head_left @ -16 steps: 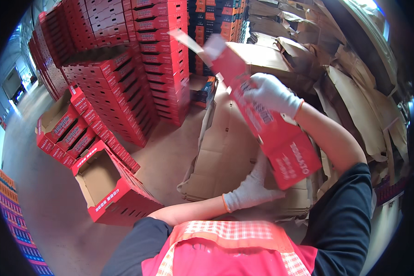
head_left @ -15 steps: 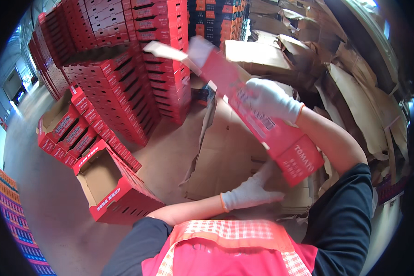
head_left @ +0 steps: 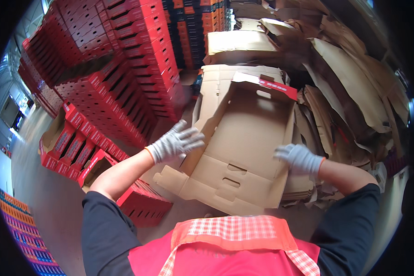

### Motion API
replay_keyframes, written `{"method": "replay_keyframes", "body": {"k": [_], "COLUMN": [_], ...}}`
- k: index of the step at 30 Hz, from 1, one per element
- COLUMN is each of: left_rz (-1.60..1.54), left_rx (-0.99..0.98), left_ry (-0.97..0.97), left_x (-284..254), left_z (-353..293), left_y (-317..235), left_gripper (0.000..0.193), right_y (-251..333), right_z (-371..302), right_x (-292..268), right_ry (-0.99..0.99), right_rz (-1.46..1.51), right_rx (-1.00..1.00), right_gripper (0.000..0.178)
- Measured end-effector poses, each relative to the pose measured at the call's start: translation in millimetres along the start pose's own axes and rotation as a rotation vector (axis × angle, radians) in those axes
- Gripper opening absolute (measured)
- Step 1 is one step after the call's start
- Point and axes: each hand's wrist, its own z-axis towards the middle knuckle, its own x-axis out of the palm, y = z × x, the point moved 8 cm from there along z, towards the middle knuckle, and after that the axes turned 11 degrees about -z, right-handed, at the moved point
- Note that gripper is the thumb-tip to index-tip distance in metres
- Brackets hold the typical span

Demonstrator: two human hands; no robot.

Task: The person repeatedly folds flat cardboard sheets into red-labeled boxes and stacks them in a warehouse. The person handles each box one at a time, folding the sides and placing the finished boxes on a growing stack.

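A partly folded cardboard box (head_left: 248, 129) lies in front of me, its brown inside facing up. The far end wall stands up with a red, printed top rim, and the long sides are raised. Toward me, the near end flap (head_left: 225, 193) lies flat, with cut slots and a tab sticking out at its left. My left hand (head_left: 177, 141), in a whitish glove, is open with spread fingers just by the left wall. At the right wall, my gloved right hand (head_left: 301, 158) has its fingers stretched out over the edge, slightly blurred; whether they touch it I cannot tell.
Flat brown cardboard sheets (head_left: 349, 83) are heaped at the right and behind the box. Tall stacks of red boxes (head_left: 142, 60) rise at the far left, with lower red stacks (head_left: 73, 142) nearer. Dark and orange boxes (head_left: 193, 27) stand at the back; colourful stacks (head_left: 25, 230) at lower left.
The red box, earlier held up tilted in my right hand, now lies inside-up before me. My right hand has let go and come down; my left hand has moved up and left.
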Motion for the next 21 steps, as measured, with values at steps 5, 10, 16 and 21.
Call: {"method": "replay_keyframes", "body": {"k": [5,10,16,21], "left_rz": [-0.444,-0.456,-0.830,-1.479], "left_rx": [-0.170,-0.326,-0.152,-0.008], "left_ry": [0.082,-0.502,0.235,0.945], "left_x": [16,-68,-62,-56], "left_z": [75,95,60,-1], "left_y": [8,17,-74,-141], "left_gripper": [0.059,0.023,0.061,0.090], "right_y": [37,-37,3,112], "right_z": [9,-15,-37,-63], "right_x": [-46,-85,-68,-75], "right_ry": [0.045,-0.487,0.118,0.809], "right_rz": [0.098,0.242,0.441,0.962], "right_rx": [0.156,0.546,0.405,-0.169], "right_gripper": [0.077,0.046,0.046,0.092]}}
